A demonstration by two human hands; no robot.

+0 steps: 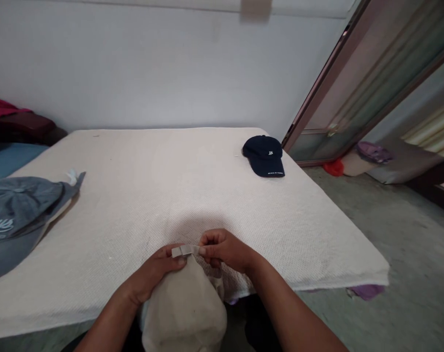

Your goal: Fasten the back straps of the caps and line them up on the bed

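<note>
— Cap point(185, 313) in beige: held where?

— At the near edge of the white cover point(152, 186), low in the middle of the view, with rounded crown below the hands and pale strap point(188, 250) uppermost.

— And the left hand point(158, 266)?

— Drawn in narrow at the left end of the strap, with thumb on the near side and fingers behind.

— The right hand point(227, 250)?

— Near the left one, at the other end of the strap: pinching with thumb and forefinger, with remaining fingers curled under.

— One strap between both, then?

— Yes, with only a short stretch showing, and across it a small band or fold. Cannot tell which.

— Anything else on the cover?

— At the far right corner, a navy cap point(264, 156) with small white lettering on front and brim. At the left, a grey-blue cap point(22, 205) with white script, partly cut off by the edge of the view.

— And beyond?

— Behind, a pale wall point(152, 73); to the right, a grey floor point(409, 254).
</note>
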